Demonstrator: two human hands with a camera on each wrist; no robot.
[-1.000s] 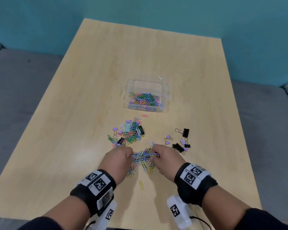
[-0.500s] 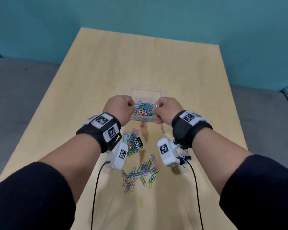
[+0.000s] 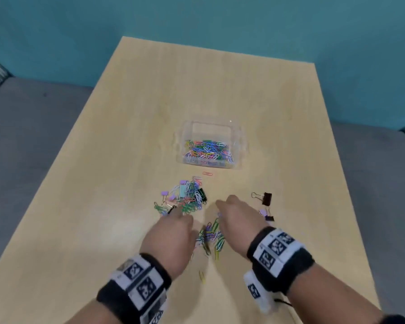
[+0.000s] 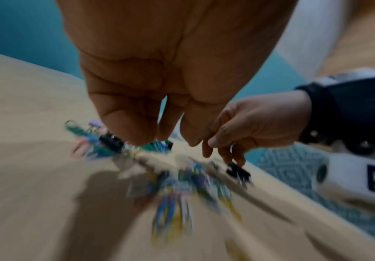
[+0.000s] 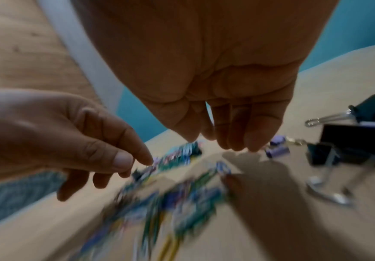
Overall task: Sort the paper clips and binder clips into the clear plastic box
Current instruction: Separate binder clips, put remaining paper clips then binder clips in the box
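The clear plastic box (image 3: 237,146) stands mid-table with many coloured paper clips (image 3: 207,152) in its near part. A loose pile of paper clips (image 3: 211,237) lies between my two hands. My left hand (image 3: 175,218) hovers over the pile's left edge and my right hand (image 3: 225,205) over its right edge. Both hold nothing, fingers hanging down and relaxed, as the wrist views show for the left hand (image 4: 166,139) and the right hand (image 5: 222,143). A second, mixed pile of paper clips and binder clips (image 3: 187,197) lies just beyond my left hand.
A large black binder clip (image 3: 265,198) and small purple and black ones (image 3: 267,215) lie right of my right hand. A single red clip (image 3: 207,173) rests in front of the box, a yellow one (image 3: 202,275) near my wrists. Teal wall behind, grey seating at both sides.
Half a second ago both hands held a bunch of paper clips over the box. They have let it go there and come back down to the near pile, empty.
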